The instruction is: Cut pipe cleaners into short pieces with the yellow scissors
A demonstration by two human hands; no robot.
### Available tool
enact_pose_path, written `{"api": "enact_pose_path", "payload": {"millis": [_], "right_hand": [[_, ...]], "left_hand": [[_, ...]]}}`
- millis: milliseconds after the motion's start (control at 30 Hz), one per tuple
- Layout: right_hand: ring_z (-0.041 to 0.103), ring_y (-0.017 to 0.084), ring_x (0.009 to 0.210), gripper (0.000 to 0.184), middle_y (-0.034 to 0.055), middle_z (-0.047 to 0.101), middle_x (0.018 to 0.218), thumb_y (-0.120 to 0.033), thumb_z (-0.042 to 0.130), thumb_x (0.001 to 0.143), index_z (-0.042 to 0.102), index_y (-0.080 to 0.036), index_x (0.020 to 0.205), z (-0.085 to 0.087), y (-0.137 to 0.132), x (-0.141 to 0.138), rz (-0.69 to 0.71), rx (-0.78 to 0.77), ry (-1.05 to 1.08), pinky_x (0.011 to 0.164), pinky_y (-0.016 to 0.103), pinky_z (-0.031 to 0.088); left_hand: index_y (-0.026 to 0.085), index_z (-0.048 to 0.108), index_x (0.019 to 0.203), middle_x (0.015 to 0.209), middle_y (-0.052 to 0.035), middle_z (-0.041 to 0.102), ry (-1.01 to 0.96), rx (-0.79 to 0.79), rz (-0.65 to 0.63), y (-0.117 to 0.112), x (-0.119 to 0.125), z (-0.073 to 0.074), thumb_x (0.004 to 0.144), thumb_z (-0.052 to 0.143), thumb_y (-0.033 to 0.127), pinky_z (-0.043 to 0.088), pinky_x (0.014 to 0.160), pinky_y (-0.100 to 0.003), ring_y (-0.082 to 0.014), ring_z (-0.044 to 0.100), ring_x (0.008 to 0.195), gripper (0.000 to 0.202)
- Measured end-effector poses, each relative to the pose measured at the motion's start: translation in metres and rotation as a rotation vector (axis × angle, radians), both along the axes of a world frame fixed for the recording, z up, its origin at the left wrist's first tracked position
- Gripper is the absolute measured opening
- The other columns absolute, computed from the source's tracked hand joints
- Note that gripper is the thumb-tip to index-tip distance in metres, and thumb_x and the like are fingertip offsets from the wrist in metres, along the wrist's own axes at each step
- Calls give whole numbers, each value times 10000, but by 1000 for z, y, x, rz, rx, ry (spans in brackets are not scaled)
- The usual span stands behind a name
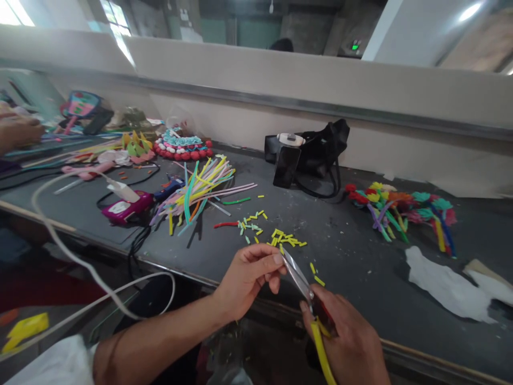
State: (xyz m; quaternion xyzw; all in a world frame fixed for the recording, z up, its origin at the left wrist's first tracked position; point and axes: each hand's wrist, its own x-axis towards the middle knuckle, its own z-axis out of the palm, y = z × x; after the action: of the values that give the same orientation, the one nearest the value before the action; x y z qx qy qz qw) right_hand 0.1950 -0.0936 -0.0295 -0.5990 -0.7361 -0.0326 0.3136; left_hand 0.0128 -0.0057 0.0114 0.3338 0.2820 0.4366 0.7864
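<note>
My right hand (347, 334) grips scissors (298, 275) with yellow and red handles, their blades pointing up and left. Close to the blade tips, my left hand (250, 275) pinches a small piece of yellow pipe cleaner (281, 249), mostly hidden by the fingers. Short yellow cut pieces (286, 239) lie scattered on the dark table just beyond my hands, with pale green bits (244, 227) mixed in to their left. Two loose yellow pieces (318, 280) rest near the scissors. A red stem (225, 224) and a green stem (236, 201) lie farther left.
A bundle of coloured pipe cleaners (204, 187) lies left of centre, beside a purple power strip (128, 207) with a white cable. At the back are a black bag (324, 149) and a phone (286, 167). Pipe-cleaner flowers (401, 206) and white paper (444, 283) lie right. Another person's hand (18, 131) shows far left.
</note>
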Motion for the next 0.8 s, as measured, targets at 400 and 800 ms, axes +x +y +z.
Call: {"api": "enact_pose_path", "payload": {"millis": [400, 800], "right_hand": [[631, 160, 611, 221, 29, 660, 741, -317, 514, 913, 601, -185, 1066, -5, -3, 0, 14, -29, -36, 585, 261, 475], [647, 132, 599, 197, -3, 679, 734, -366, 516, 908, 617, -211, 977, 9, -2, -1, -40, -107, 129, 581, 209, 489]], "left_hand": [[125, 667, 721, 634, 4, 646, 29, 3, 26, -1, 2, 1, 739, 729, 245, 415, 462, -176, -46, 538, 426, 136], [133, 625, 736, 630, 15, 626, 46, 29, -1, 0, 1, -3, 761, 703, 257, 399, 480, -192, -47, 509, 432, 149]]}}
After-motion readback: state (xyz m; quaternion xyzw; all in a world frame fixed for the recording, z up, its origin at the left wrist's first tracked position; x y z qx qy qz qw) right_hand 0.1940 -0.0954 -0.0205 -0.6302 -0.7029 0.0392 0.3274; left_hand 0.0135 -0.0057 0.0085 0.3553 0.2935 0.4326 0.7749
